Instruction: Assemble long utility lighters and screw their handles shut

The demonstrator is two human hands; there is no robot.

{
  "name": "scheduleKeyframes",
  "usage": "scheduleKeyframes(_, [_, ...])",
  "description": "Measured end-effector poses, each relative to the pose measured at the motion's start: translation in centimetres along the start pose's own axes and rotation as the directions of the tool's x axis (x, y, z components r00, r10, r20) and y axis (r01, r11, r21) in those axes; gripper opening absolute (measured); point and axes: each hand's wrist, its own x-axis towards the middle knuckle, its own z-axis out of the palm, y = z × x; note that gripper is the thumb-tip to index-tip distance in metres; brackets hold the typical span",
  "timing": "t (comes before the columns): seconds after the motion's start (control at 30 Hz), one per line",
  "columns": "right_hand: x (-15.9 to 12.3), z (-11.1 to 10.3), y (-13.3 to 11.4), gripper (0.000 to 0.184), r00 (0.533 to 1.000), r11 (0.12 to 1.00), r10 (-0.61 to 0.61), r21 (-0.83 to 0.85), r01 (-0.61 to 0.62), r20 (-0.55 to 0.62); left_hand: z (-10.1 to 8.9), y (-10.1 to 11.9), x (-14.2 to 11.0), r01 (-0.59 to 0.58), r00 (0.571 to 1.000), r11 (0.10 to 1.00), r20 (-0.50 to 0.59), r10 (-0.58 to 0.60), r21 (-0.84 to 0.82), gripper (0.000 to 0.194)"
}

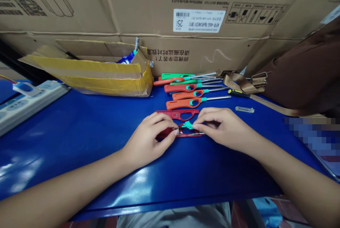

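Observation:
An opened red lighter half point(196, 135) lies on the blue table with its inner parts and metal rod showing. My left hand point(150, 137) is closed around its left end, thumb and fingers pressed together near the lighter's middle. Between thumb and fingertips, my right hand point(221, 123) pinches a small green trigger point(188, 125) over the lighter half. Just behind lies the other red casing half point(175, 114), with its finger loop. Whole gas lighters, such as an orange one point(177, 104) with a metal rod, lie in a row beyond it.
A taped cardboard box point(106, 81) stands at the back left, beside a white power strip point(32, 102). A yellow-black tool handle point(238, 93), a small clear piece point(244, 109) and a brown strap point(276, 106) lie at right. A large carton point(148, 12) walls the back.

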Motion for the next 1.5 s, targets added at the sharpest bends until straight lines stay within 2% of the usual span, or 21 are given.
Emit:
scheduleKeyframes(0.1, [0.2, -0.4, 0.5, 0.013, 1.000, 0.999, 0.003, -0.046, -0.003, 0.014, -0.2, -0.3, -0.2, -0.036, 0.997, 0.997, 0.068, 0.031, 0.071, 0.011])
scheduleKeyframes(0.2, [0.3, -0.2, 0.7, 0.011, 0.997, 0.996, -0.048, -0.073, 0.052, 0.058, -0.3, -0.4, -0.3, -0.061, 0.991, 0.991, 0.124, 0.047, 0.115, 0.018])
scheduleKeyframes(0.3, [0.3, 0.1, 0.9, 0.011, 0.989, 0.988, -0.107, -0.097, 0.117, 0.104, -0.4, -0.5, -0.5, -0.064, 0.987, 0.990, 0.152, 0.045, 0.126, 0.018])
scheduleKeyframes(0.5, [0.4, 0.1, 1.7, 0.013, 0.955, 0.958, -0.238, -0.122, 0.261, 0.180, -0.3, -0.7, -0.5, -0.037, 0.991, 0.990, 0.135, 0.019, 0.134, 0.019])
scheduleKeyframes(0.87, [0.7, 0.3, 2.0, 0.014, 0.945, 0.958, -0.245, -0.099, 0.271, 0.215, -0.2, -1.1, -0.5, -0.032, 0.991, 0.993, 0.136, 0.017, 0.111, 0.028])
scheduleKeyframes(1.13, [0.4, 0.7, 1.8, 0.017, 0.919, 0.910, -0.313, -0.203, 0.362, 0.238, -0.2, -0.9, -0.4, -0.009, 0.983, 0.993, 0.182, -0.012, 0.117, 0.022])
scheduleKeyframes(1.3, [0.3, 0.8, 1.9, 0.018, 0.909, 0.900, -0.364, -0.174, 0.399, 0.202, -0.2, -0.6, -0.2, 0.022, 0.975, 0.994, 0.219, -0.046, 0.109, 0.020])
scheduleKeyframes(1.5, [0.4, 0.8, 1.9, 0.020, 0.887, 0.876, -0.399, -0.190, 0.443, 0.231, -0.2, -0.5, -0.1, 0.062, 0.970, 0.995, 0.231, -0.080, 0.082, 0.019])
